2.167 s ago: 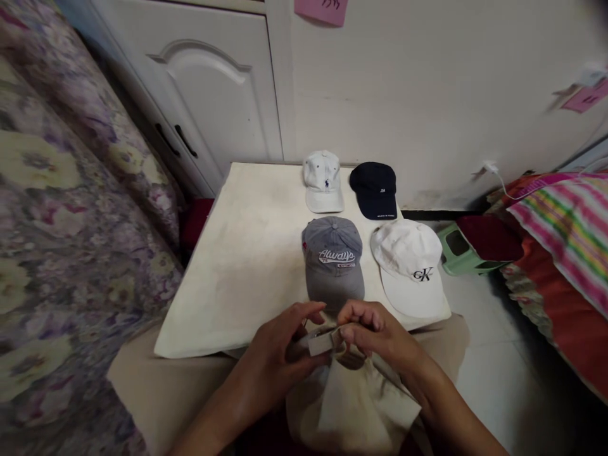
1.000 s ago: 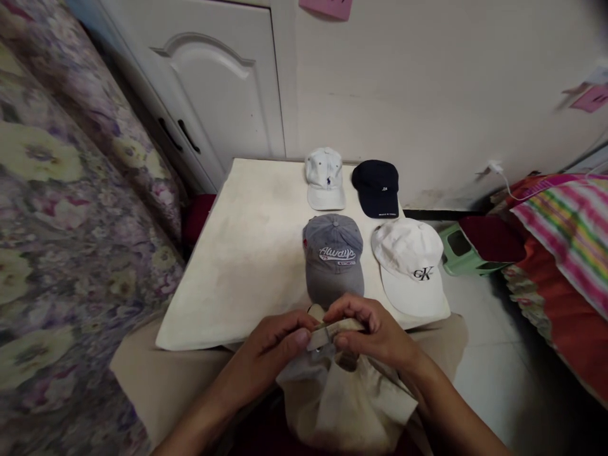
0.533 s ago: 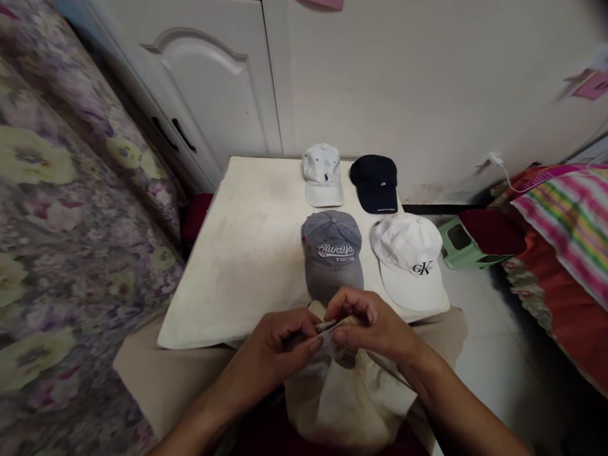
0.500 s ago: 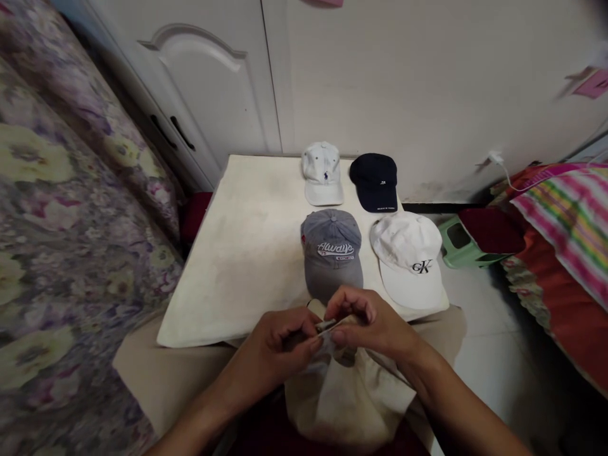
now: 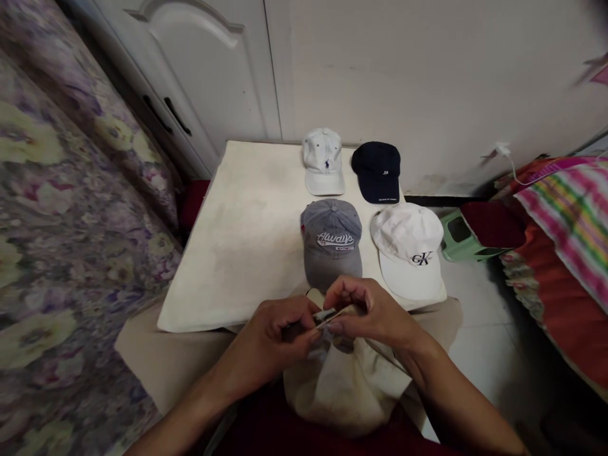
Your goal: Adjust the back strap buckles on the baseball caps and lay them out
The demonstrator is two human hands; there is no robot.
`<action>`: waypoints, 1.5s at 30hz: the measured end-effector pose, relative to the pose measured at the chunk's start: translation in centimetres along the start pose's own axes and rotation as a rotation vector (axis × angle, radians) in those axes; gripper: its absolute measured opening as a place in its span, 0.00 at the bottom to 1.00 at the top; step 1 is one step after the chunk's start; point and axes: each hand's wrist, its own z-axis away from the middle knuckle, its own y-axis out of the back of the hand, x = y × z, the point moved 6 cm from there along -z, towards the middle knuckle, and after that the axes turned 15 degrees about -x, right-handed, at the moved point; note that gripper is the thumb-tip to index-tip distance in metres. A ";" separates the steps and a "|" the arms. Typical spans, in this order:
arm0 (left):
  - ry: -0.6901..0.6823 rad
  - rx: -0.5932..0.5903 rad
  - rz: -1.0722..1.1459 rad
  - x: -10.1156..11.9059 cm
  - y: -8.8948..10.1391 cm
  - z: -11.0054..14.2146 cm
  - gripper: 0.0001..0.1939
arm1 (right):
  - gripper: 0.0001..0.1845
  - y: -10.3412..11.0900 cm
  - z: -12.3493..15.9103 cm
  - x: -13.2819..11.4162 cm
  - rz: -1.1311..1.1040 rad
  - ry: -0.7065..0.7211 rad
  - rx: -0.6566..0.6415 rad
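A beige cap rests in my lap, its crown toward me. My left hand pinches the end of its strap, and my right hand grips the strap from the other side. The fingertips of both hands nearly meet there; the fastening between them is too small to make out. Just beyond my hands, on the table, lies a grey cap with white "Always" lettering. To its right is a white cap marked "CK". Behind these sit a pale cap with a small dark logo and a navy cap.
A flowered curtain hangs at the left, beside a white cupboard door. At the right stand a green stool with a dark red top and a bed with a striped cloth. A white plug is in the wall.
The view has tilted slightly, so the table and caps sit a little higher. Both hands keep hold of the beige cap's strap, with only small finger movements.
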 end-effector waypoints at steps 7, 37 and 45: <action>-0.008 0.017 -0.006 0.0 0.1 0.2 0.10 | 0.14 0.0 -0.1 0.0 0.026 -0.019 -0.013; 0.031 0.070 0.540 -2.7 1.3 -0.1 0.10 | 0.12 0.8 -0.8 1.5 -0.263 0.081 0.011; 0.066 0.012 0.298 -1.7 0.7 -0.2 0.20 | 0.13 0.7 -0.9 1.3 -0.229 0.066 -0.020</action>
